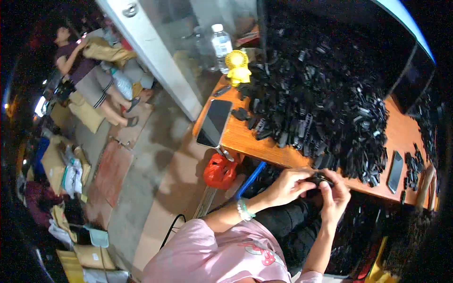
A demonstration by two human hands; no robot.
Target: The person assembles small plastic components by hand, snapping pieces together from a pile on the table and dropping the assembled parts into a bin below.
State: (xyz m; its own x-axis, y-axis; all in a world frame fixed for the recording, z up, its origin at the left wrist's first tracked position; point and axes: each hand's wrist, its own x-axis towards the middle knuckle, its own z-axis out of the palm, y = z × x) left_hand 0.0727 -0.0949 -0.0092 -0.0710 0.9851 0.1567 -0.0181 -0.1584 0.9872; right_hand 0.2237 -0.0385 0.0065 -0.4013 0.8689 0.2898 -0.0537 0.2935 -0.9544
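Both my hands meet at the table's near edge around a small black plastic part [318, 178]. My left hand [291, 186] pinches it from the left side, a beaded bracelet on that wrist. From the right, my right hand [335, 192] grips the same part with thumb and fingers. The fingers cover much of it, so its exact kind is unclear. Just beyond my hands spreads a large heap of black plastic pieces [306, 108] on the orange-brown wooden table [273, 150].
A phone [214, 123], a yellow handheld fan [238, 68] and a water bottle [221, 45] stand at the table's left. Another phone [395, 172] lies right, near another person's hand [427, 184]. A red plastic bag [220, 170] hangs below the left edge. Someone sits far left among sacks.
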